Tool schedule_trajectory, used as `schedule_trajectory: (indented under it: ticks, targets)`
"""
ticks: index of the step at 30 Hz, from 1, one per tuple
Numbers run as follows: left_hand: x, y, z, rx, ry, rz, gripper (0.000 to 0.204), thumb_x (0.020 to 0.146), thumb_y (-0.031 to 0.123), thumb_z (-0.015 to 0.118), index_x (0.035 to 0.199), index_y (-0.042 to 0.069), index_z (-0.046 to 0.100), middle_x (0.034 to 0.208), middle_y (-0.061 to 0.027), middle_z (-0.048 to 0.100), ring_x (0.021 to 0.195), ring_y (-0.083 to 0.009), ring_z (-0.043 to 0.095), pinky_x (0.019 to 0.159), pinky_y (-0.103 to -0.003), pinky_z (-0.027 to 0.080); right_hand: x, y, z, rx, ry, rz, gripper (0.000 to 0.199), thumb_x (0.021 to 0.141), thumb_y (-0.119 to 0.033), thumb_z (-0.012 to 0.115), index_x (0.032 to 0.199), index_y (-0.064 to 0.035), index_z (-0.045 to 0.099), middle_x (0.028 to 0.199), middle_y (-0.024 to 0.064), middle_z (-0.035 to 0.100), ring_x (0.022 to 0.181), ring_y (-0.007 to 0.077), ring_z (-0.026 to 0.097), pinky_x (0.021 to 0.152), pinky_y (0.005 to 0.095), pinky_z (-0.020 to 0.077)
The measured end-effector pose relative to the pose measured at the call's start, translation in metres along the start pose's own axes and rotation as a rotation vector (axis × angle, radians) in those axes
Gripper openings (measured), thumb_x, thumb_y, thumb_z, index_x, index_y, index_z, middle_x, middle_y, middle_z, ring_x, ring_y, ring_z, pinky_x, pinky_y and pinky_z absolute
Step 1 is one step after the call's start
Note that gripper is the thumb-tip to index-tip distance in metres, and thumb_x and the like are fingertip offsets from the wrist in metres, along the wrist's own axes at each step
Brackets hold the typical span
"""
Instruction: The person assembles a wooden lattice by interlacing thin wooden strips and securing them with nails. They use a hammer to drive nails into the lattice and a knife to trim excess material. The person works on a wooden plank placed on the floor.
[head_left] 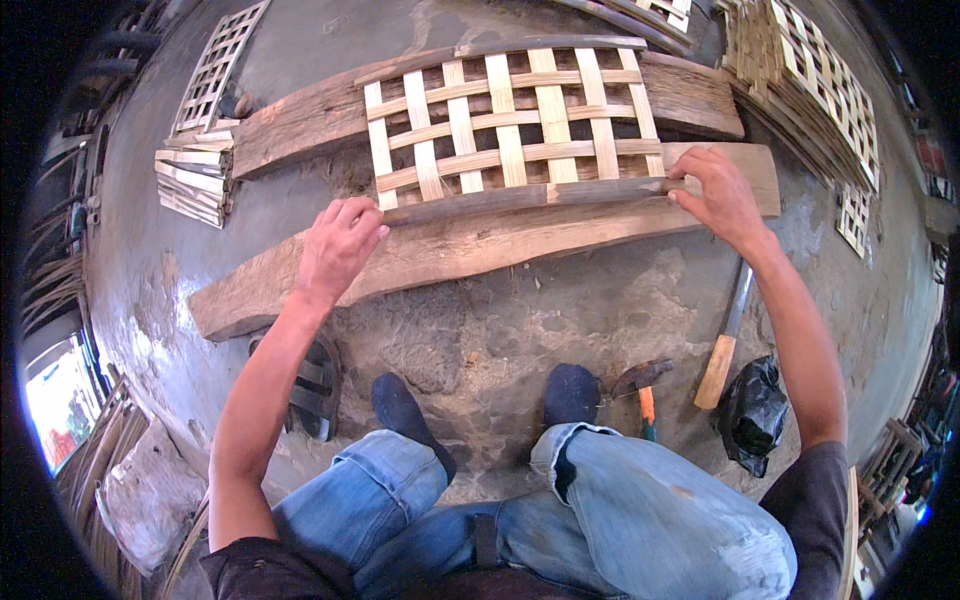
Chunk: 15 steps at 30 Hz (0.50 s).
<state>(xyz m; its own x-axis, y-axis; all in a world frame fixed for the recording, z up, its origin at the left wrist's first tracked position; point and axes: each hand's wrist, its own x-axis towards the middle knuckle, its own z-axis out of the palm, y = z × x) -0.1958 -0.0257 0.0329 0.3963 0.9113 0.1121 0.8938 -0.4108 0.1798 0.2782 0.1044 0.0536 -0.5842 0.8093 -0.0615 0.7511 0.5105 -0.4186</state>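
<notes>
A woven bamboo lattice panel [507, 150] lies across two thick wooden beams, the far beam [300, 120] and the near beam [450, 255]. Pale upright strips cross thinner ones, and dark split-bamboo rails run along its far and near edges. My left hand [340, 245] is closed on the near left corner, where the near rail [460, 207] ends; its fingertips are partly hidden. At the other end of that rail, my right hand [715, 190] pinches the near right corner between thumb and fingers.
Finished-looking lattice panels [800, 90] are stacked at the far right. Loose pale strips [195, 180] and another lattice panel [222, 60] lie at the far left. Near my feet are a hammer [643, 385], a wooden-handled blade [722, 350], a black plastic bag [755, 415] and sandals [315, 390].
</notes>
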Motion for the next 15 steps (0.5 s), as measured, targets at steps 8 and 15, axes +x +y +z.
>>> schedule_trajectory:
  ticks: [8,15]
  targets:
    - [0.003,0.014,-0.002,-0.036,-0.049,-0.094,0.019,0.083,0.011,0.07,0.1,0.009,0.063,0.097,-0.0051,0.058,0.093,-0.0251,0.059,0.078,-0.038,0.052,-0.001,-0.002,-0.005,-0.043,-0.005,-0.015,0.02,0.073,-0.01,0.076,0.089,-0.0056,0.064,0.095,0.0108,0.062,0.099,0.0327,0.057,0.086,0.0425,0.0464]
    - [0.005,0.017,-0.001,0.005,-0.019,-0.056,0.023,0.082,0.007,0.068,0.104,0.01,0.063,0.098,-0.0048,0.059,0.091,-0.025,0.06,0.078,-0.038,0.054,0.002,-0.002,-0.005,-0.069,-0.016,-0.028,0.019,0.073,-0.012,0.075,0.088,-0.0061,0.064,0.091,0.0093,0.062,0.096,0.0323,0.057,0.085,0.0428,0.0466]
